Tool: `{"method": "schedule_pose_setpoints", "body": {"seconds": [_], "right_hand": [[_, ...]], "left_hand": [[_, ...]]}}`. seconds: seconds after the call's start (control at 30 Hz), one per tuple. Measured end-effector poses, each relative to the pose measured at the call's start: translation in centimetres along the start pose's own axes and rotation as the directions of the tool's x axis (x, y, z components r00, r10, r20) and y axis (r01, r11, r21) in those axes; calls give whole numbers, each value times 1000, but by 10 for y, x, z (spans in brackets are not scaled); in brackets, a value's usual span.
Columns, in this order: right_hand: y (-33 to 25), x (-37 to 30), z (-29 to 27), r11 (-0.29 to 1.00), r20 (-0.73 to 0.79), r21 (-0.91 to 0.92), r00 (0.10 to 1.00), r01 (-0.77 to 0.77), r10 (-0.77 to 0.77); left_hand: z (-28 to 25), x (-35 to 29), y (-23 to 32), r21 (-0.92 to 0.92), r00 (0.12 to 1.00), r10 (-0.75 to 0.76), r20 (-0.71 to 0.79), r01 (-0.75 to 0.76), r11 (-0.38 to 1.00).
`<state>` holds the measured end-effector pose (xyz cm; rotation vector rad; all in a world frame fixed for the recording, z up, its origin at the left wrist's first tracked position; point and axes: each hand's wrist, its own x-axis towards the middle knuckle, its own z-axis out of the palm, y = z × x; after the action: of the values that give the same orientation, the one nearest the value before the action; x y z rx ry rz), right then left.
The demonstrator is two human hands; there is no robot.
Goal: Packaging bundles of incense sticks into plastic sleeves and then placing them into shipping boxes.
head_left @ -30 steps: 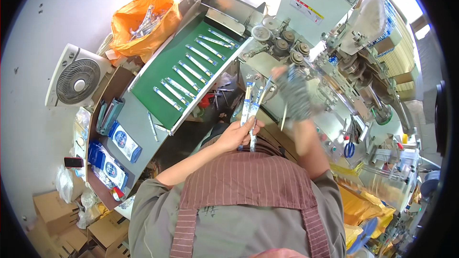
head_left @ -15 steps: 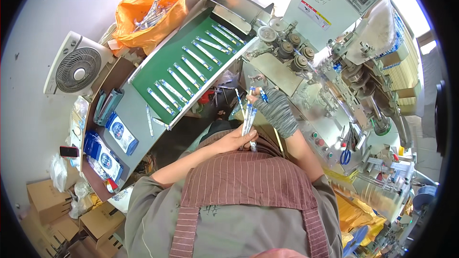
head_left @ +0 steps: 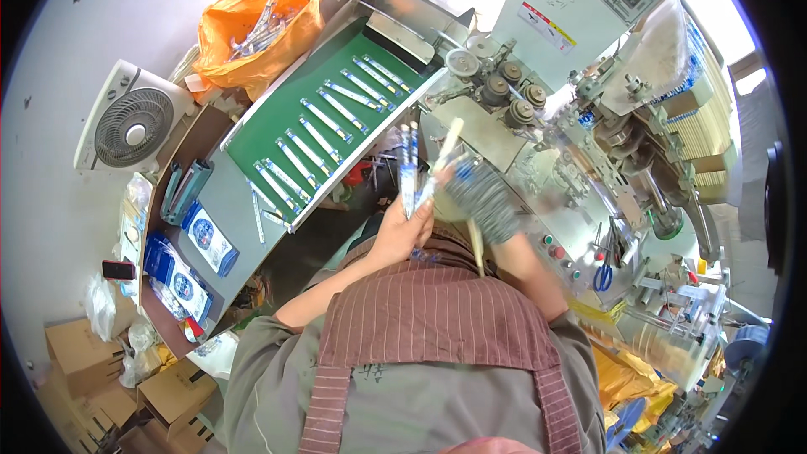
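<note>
Up and to the left of the bare left hand [head_left: 406, 225] runs a long, flat, green conveyor belt [head_left: 290, 101]. Across it lies a row of slim white-and-blue packets [head_left: 300, 158], spaced apart, probably so that each stays separate. Up and to the right of the grip stands a boxy, pale metal control cabinet [head_left: 538, 8]. Beyond the belt sits a crinkled orange plastic bag [head_left: 220, 46], its mouth agape, presumably for easy reach. Just right of the left hand is the right hand [head_left: 481, 202], in a grey striped knitted glove — too blurred to tell whether its fingers are closed. The left hand is closed round a few upright white-and-blue packets [head_left: 408, 176] by their lower ends, likely to leave the tops free. Between the hands slants a blurred, pale stick-like piece [head_left: 449, 141]; which hand holds it is unclear.
</note>
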<state>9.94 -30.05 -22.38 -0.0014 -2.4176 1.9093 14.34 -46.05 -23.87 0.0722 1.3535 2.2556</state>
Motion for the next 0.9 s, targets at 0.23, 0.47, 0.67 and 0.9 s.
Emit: {"method": "schedule_pose_setpoints", "body": {"seconds": [0.23, 0.47, 0.67, 0.9], "right_hand": [[-1, 7, -13, 974, 8, 204, 995, -101, 101], [-54, 32, -115, 960, -581, 228, 814, 165, -2], [-65, -33, -38, 624, 487, -534, 811, 570, -324], [-12, -59, -22, 699, 295, -577, 906, 423, -305]], "left_hand": [[3, 8, 20, 113, 998, -57, 8, 56, 992], [-17, 4, 8, -53, 941, -224, -253, 218, 975], [-14, 36, 9, -360, 951, -306, -55, 267, 894], [6, 47, 42, -101, 981, 88, -171, -106, 989]]}}
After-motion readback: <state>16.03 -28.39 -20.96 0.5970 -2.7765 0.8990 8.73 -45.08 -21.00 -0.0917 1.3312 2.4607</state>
